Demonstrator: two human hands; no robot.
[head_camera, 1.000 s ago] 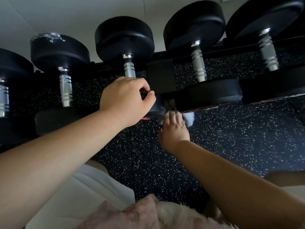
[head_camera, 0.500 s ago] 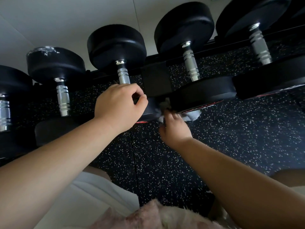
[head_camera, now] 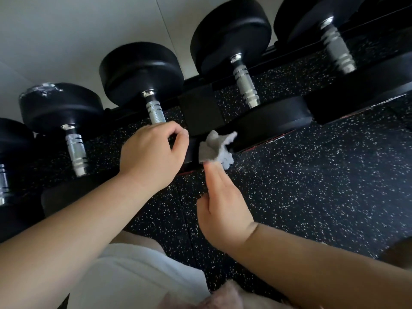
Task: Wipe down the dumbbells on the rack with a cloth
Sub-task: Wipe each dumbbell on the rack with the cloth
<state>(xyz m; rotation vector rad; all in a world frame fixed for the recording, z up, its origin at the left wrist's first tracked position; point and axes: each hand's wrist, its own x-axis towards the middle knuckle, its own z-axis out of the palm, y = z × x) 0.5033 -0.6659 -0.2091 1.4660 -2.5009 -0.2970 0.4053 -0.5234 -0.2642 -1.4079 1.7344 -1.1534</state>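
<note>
— Grey cloth: position?
— Centre of view, bunched against the near black head of the middle dumbbell. It sits at 3 o'clock of the left hand, just beside it.
— Right hand?
— At 6 o'clock of the cloth. Fingers are straight and together, with their tips pushed into the cloth's lower edge. It clasps nothing and only presses.
— Left hand?
— Fingers are curled round the near end of that dumbbell's chrome handle, holding it firmly. Bare chrome shows at 12 o'clock of the hand, up to the far head.
— Rack?
— Black. Its rail runs from 9 toward 2 o'clock, with a flat black bracket at 2 o'clock of the left hand.
— Surroundings?
— Four other dumbbells lie in the row: two toward 9 o'clock and two toward 2 o'clock of the held one. One far head at 9 o'clock carries white scuffs. The floor, black with white specks, is at 4 o'clock. A pale wall is at 12 o'clock.
</note>
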